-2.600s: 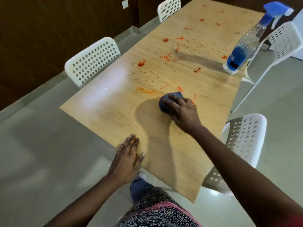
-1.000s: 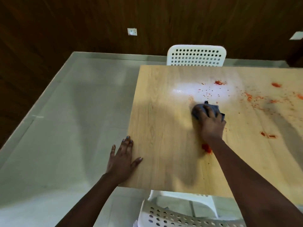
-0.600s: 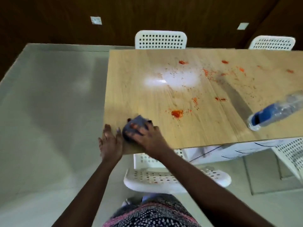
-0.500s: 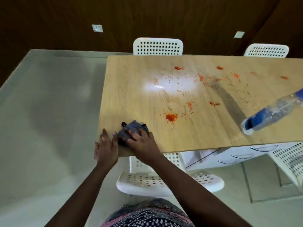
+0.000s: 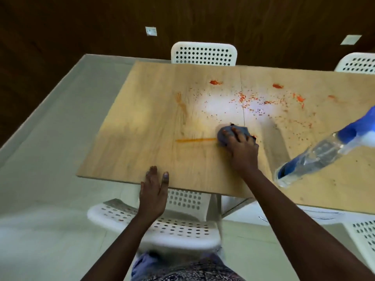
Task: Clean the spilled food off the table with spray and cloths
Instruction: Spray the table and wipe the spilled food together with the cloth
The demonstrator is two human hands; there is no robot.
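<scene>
Cloth: a grey-blue cloth lies bunched on the wooden table, near the middle of the visible top, just to the near side of the bright glare patch.
Right hand: the right hand lies on top of the cloth with its fingers spread and curved over it, pressing it to the wood — the cloth's far and left edges show beyond the fingertips.
Smear: a thin orange streak runs straight across the wood from the cloth's left edge toward the table's left side.
Spilled food: red-orange crumbs are scattered beyond the cloth, around and to the right of the glare; 2 larger red blobs lie nearer the far edge, and a fainter orange smudge sits to the left.
Left hand: the left hand rests flat at the near edge, fingers straight and relaxed, fingertips on the wood, holding nothing.
Spray bottle: a clear spray bottle with a blue head stands on the table to the right of the right hand — apart from it, looking tilted in the wide-angle view.
Chairs: white perforated chairs stand around the table, 1 at the far side, 1 at the near side under the forearms.
</scene>
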